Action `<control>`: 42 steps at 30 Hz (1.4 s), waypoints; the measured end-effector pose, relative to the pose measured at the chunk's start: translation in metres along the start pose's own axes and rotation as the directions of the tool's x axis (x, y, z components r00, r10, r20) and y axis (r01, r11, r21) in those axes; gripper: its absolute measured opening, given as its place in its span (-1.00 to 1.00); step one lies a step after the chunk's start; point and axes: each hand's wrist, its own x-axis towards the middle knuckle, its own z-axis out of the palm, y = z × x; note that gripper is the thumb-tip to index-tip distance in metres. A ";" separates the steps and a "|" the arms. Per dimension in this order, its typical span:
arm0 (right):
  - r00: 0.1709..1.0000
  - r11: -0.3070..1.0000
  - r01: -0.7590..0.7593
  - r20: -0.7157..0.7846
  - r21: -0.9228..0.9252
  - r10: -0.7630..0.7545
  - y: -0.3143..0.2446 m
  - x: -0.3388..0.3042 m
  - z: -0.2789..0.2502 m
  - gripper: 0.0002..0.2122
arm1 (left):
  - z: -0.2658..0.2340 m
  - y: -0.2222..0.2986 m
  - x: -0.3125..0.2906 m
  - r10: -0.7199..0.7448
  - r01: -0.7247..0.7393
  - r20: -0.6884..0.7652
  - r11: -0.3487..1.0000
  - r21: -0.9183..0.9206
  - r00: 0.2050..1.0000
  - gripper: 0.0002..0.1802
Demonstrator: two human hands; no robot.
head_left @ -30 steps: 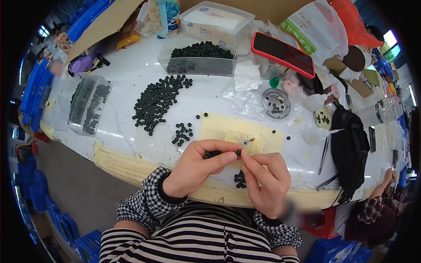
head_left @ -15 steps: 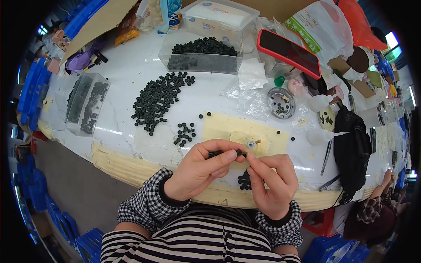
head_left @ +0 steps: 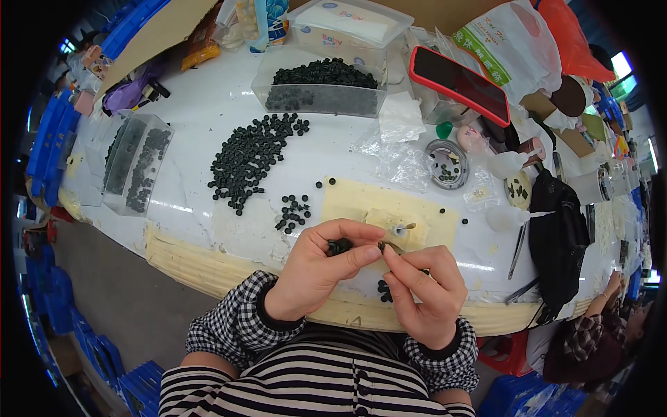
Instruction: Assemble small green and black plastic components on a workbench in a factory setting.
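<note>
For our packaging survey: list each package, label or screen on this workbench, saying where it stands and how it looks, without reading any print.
Phone: far right of centre, tilted flat slab, red case, dark screen.
Lidded box: far centre, clear plastic, white pack inside.
Plastic bag: far right, white with green print.
Open tub: beneath the lidded box, clear, full of small black parts.

The person is wearing a black-and-white checked shirt whose sleeves [head_left: 233, 323] are ending in gathered cuffs at both wrists. Over it is showing a black top with white stripes [head_left: 313, 382] and a row of small dark buttons [head_left: 359, 379]. Both hands are showing bare.
</note>
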 end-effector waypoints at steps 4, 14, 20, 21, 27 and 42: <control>1.000 1.000 -0.010 0.001 0.010 0.010 -0.001 -0.001 -0.001 -0.65 | -0.006 -0.003 0.000 -0.004 0.003 0.048 1.000 0.030 0.999 -0.80; 1.000 0.999 -0.031 -0.004 0.021 0.031 -0.001 -0.001 -0.004 -0.64 | -0.001 0.002 -0.003 0.070 -0.078 0.053 0.983 0.166 0.996 -0.81; 1.000 0.999 -0.009 0.015 0.032 0.008 0.001 -0.002 -0.004 -0.63 | -0.003 -0.002 -0.001 0.160 -0.178 0.095 0.956 0.232 0.983 -0.81; 1.000 1.000 -0.002 0.016 0.026 0.002 0.001 -0.003 -0.004 -0.63 | -0.003 -0.002 -0.001 0.163 -0.182 0.098 0.954 0.239 0.982 -0.81; 0.997 0.985 0.076 -0.009 -0.154 -0.078 0.002 -0.004 -0.001 -0.61 | -0.001 0.001 -0.003 0.103 -0.109 0.043 0.972 0.209 0.994 -0.80; 0.967 0.950 -0.252 -0.025 -0.185 0.252 0.017 0.027 -0.017 -0.80 | -0.003 -0.009 -0.001 -0.109 0.138 0.120 0.951 -0.275 0.987 -0.78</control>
